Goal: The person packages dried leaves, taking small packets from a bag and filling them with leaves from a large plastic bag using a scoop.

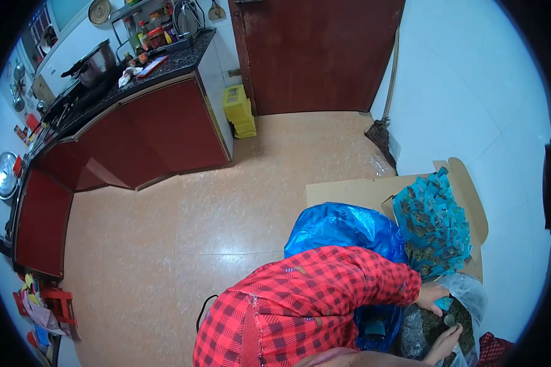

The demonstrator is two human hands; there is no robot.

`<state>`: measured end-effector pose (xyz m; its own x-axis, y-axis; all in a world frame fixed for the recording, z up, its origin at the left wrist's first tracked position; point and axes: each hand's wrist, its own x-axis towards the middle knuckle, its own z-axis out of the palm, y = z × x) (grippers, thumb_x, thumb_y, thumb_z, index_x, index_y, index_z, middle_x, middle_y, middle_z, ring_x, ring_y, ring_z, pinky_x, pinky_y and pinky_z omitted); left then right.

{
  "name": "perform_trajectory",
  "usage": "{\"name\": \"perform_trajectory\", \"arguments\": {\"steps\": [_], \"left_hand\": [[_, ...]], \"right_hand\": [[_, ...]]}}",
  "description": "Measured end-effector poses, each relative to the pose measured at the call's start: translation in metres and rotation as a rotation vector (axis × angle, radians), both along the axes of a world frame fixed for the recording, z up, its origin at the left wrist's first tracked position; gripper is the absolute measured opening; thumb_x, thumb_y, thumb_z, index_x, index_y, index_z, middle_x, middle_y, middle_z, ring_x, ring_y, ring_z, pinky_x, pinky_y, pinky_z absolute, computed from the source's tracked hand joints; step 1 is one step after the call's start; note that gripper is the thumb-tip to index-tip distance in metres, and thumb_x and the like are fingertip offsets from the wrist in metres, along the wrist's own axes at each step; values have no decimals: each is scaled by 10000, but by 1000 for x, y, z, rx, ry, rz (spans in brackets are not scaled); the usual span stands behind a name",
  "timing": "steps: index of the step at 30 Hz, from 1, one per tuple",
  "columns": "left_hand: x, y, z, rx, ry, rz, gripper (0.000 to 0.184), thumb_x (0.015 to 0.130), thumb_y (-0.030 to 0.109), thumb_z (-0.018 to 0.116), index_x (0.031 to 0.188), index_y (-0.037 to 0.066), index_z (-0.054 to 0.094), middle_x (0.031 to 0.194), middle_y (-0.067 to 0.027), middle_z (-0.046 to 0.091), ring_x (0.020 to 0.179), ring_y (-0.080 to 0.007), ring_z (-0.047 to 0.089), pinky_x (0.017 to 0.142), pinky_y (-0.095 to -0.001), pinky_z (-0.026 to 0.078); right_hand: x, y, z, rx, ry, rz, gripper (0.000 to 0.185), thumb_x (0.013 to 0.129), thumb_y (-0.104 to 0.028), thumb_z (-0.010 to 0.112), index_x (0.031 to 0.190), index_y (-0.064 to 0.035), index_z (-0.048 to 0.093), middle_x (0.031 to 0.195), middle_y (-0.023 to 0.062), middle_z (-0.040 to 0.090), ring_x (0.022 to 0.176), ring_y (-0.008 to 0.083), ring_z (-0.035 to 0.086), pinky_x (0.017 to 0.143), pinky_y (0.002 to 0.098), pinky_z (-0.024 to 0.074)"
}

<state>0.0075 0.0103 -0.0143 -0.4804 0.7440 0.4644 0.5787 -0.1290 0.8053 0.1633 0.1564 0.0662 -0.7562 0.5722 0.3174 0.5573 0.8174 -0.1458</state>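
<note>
My left hand [431, 297], at the end of a red checked sleeve [373, 275], is closed on a small teal pouch [444, 303]. Just below it, my right hand [446, 344] grips a small, round, greyish cup [450, 320], its exact kind unclear. Both hands are over a clear plastic bag [474, 293] that holds dark, loose, crumbly material [431, 324]. Beyond my left hand, many teal pouches [434, 214] stand packed together, with dark bits in and around them. A blue plastic bag [349, 226] lies beside them, partly hidden by my sleeve.
Flattened cardboard [343, 191] lies under the pouches, against the white wall [483, 92]. A broom [381, 131] leans near the brown door [318, 55]. Red cabinets [159, 125] with a black counter [180, 61] run along the left; yellow boxes [239, 110] stand at their end.
</note>
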Motion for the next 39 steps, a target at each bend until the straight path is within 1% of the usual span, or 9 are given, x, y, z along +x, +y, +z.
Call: {"name": "perform_trajectory", "arguments": {"steps": [4,9,12,15,19,24,31,36,39], "left_hand": [[0,-2,1,1,7,25,758,737,493,741,1191,-55,479,1145,-258,561,1099,-427,532,918,-467,433],[1,-5,3,-21,-26,9,795,752,529,714,1231,-49,451,1179,-260,548,1114,-431,521,952,-464,411],[1,1,-2,-14,-51,48,757,751,525,715,1204,-37,487,1135,-261,576,1080,-430,545,953,-462,410],[2,-3,-1,39,5,113,592,750,478,717,1058,-10,585,1023,-252,626,990,-404,598,874,-484,456],[3,14,-14,111,14,253,642,656,559,748,970,9,646,1016,-252,635,957,-421,602,835,-483,481],[-1,-4,20,8,106,144,653,764,481,742,1183,12,567,1042,-263,639,976,-439,610,828,-479,493],[7,-8,27,-182,147,161,618,757,557,714,1062,32,596,965,-221,656,879,-413,632,734,-467,504],[6,-7,26,-184,172,155,650,757,568,709,1099,31,575,1016,-223,648,905,-411,629,750,-466,503],[6,-6,26,-194,156,173,657,741,537,743,1148,54,560,989,-223,657,922,-406,633,776,-463,503]], "right_hand": [[-22,27,-39,140,-302,99,305,947,-156,454,1207,-14,528,1028,246,649,936,457,604,758,488,474],[-42,16,-90,-189,-78,410,233,913,-108,492,1013,66,609,895,303,630,855,496,593,716,505,465],[-41,24,-105,-260,120,386,230,918,-135,531,979,69,619,820,234,647,738,406,618,665,438,470],[-41,52,-104,-751,196,587,280,962,-220,522,856,15,632,690,45,584,573,100,495,537,272,411],[-28,36,-80,-773,292,373,236,946,-166,497,813,-20,626,657,10,543,548,90,459,491,266,359],[-20,34,-37,-1101,475,144,228,937,-221,577,935,-15,673,723,62,655,561,93,560,458,241,403],[4,0,20,-971,597,-55,276,935,-207,536,1103,-16,644,874,94,713,708,115,661,571,254,519],[1,-31,29,-60,395,285,176,923,-102,515,1032,-42,638,841,120,703,712,270,684,628,369,532],[-1,-62,44,122,323,337,180,855,-54,547,1011,-78,633,841,118,676,766,323,652,670,414,520]]}}
